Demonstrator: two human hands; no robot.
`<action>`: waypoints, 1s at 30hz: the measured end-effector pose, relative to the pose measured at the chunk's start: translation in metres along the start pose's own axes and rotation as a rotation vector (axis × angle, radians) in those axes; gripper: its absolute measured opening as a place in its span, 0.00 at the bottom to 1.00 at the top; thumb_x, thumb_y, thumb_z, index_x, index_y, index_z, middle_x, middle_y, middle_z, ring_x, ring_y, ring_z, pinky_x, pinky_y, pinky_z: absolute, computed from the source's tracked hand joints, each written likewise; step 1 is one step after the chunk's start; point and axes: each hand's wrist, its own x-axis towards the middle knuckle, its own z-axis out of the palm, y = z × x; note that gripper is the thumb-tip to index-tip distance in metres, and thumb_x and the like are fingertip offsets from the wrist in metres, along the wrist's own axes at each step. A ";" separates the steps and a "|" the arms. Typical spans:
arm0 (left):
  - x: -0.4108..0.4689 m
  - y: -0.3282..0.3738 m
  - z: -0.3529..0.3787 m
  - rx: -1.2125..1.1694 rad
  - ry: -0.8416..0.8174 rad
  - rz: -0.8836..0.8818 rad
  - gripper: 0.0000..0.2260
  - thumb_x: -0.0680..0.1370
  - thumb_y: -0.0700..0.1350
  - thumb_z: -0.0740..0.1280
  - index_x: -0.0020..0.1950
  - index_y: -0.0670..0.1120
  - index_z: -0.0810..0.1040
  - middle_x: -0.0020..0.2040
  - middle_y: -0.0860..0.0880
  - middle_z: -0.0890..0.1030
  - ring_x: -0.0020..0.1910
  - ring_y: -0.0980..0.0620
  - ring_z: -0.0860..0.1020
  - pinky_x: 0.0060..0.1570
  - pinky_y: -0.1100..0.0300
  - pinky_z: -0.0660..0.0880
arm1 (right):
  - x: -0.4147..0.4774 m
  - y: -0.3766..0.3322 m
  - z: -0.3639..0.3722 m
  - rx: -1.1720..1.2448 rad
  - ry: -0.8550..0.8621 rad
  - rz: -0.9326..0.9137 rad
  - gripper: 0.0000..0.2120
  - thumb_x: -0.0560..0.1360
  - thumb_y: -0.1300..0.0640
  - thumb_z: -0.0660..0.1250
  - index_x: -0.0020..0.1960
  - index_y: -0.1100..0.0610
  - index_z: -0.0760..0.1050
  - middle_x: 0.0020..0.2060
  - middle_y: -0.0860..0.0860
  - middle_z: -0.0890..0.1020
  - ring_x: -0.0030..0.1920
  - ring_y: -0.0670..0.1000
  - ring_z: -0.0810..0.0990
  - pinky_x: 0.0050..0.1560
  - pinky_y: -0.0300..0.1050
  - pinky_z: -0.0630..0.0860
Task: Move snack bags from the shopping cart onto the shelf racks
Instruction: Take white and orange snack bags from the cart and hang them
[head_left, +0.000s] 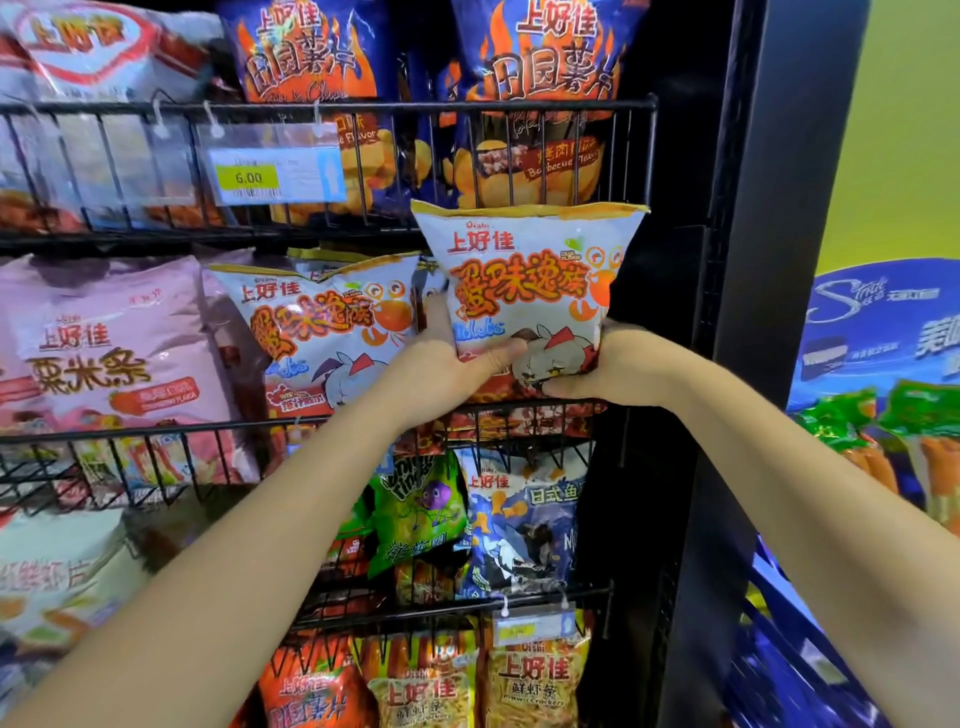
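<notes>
Head view: a pink strawberry corn-stick bag (114, 358) fills the left of the middle wire rack (171, 430), beside a shelved crab snack bag (322, 332) leaning in the same rack. Just right of it, the left hand (457, 369) grips the held crab snack bag (524, 280) at its lower left, thumb across the front. The right hand (587, 374) curls round the lower right corner. This bag stands upright over the rack's right end, below a blue barbecue chip bag (540, 67).

Head camera faces forward, close to the wire shelf racks (332, 106).
</notes>
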 end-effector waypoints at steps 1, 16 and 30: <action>0.001 0.001 0.002 -0.014 0.012 0.007 0.44 0.78 0.66 0.64 0.82 0.44 0.46 0.57 0.45 0.78 0.55 0.45 0.78 0.45 0.59 0.69 | -0.001 -0.001 0.000 -0.026 -0.023 0.000 0.29 0.76 0.44 0.73 0.75 0.44 0.71 0.70 0.45 0.75 0.67 0.51 0.75 0.60 0.37 0.67; 0.013 -0.008 0.004 0.034 -0.101 -0.037 0.37 0.80 0.66 0.62 0.80 0.42 0.63 0.50 0.42 0.81 0.39 0.60 0.63 0.31 0.71 0.66 | -0.005 -0.008 0.000 0.357 0.289 0.039 0.29 0.70 0.33 0.73 0.66 0.44 0.69 0.50 0.35 0.80 0.49 0.36 0.79 0.43 0.32 0.73; 0.011 -0.022 0.009 -0.018 -0.166 -0.017 0.26 0.75 0.70 0.66 0.64 0.55 0.71 0.49 0.50 0.81 0.51 0.49 0.81 0.48 0.57 0.77 | -0.006 -0.004 -0.004 0.241 0.077 0.084 0.34 0.71 0.28 0.67 0.70 0.46 0.68 0.62 0.44 0.79 0.58 0.48 0.78 0.53 0.41 0.72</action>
